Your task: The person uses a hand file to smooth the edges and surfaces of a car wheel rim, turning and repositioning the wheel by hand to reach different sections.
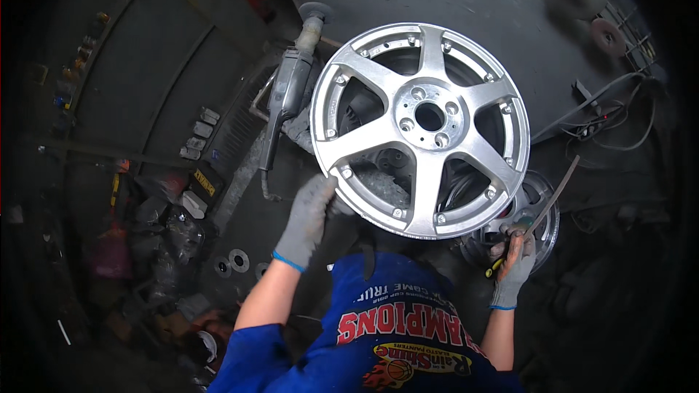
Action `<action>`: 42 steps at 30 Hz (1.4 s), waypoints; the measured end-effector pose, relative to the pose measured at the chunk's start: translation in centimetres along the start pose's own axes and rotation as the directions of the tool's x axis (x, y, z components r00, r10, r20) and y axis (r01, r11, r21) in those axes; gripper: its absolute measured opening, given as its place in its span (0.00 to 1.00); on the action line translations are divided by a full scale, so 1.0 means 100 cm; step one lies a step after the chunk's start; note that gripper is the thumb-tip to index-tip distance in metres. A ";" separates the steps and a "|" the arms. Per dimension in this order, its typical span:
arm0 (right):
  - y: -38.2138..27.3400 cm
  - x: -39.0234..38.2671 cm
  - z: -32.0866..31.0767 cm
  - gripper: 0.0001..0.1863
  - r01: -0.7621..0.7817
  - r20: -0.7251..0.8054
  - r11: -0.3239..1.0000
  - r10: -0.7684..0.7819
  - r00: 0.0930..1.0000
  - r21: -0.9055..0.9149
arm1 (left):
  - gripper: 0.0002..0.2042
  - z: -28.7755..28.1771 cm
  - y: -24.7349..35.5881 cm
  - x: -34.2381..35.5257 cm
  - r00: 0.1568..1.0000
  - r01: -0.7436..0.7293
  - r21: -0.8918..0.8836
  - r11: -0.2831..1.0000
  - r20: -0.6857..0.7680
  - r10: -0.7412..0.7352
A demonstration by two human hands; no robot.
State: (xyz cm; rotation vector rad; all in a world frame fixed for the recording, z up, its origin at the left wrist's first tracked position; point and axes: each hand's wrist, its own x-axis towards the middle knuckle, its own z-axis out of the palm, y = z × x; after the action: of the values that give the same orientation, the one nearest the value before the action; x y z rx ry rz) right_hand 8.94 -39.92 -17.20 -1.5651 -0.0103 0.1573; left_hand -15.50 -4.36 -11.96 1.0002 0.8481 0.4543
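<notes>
A silver six-spoke alloy wheel sits raised in front of me, its face towards me. My left hand, in a grey glove with a blue cuff, is closed on the wheel's lower-left rim; some fingers are hidden behind it. My right hand, also gloved and with a dark-stained finger area, is closed around a long, thin, flat tool. A yellow end shows below that fist, and the tool's bare length points up and to the right, beside the wheel. Its exact kind is unclear.
A grey angle grinder with a disc lies left of the wheel. Behind my right hand is another wheel. Small metal blocks, round discs and clutter lie left. Cables loop at right.
</notes>
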 end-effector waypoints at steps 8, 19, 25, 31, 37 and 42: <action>-0.051 -0.012 0.045 0.15 -0.058 0.175 0.990 0.080 0.981 -0.130 | 0.30 -0.018 0.060 0.132 0.928 -0.340 0.507 0.792 0.044 0.371; -0.043 -0.023 0.093 0.12 0.047 0.080 0.970 -0.028 0.996 -0.240 | 0.27 -0.013 0.087 0.190 0.958 -0.278 0.606 0.745 0.123 0.258; -0.040 -0.018 0.097 0.11 0.301 0.136 0.784 -0.272 0.953 -0.542 | 0.24 -0.016 0.080 0.192 0.976 -0.214 0.449 0.867 0.063 0.208; -0.049 0.038 0.090 0.12 0.266 0.083 0.808 -0.263 0.961 -0.526 | 0.23 -0.001 0.061 0.150 0.972 -0.199 0.405 0.892 -0.035 0.232; -0.077 0.096 0.089 0.16 0.380 0.247 0.656 -0.290 0.924 -0.652 | 0.25 0.006 0.015 0.090 0.934 -0.292 0.354 0.888 -0.095 0.345; -0.058 0.022 0.087 0.12 0.276 0.292 0.914 -0.189 0.938 -0.296 | 0.22 -0.044 -0.014 0.102 0.875 -0.344 0.618 0.707 -0.063 0.480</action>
State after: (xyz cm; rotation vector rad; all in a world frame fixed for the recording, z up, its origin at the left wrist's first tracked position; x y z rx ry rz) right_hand 10.72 -31.00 -11.51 -1.8569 -0.4512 0.1748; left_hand -12.90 4.30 -18.52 1.7762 0.9902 0.7211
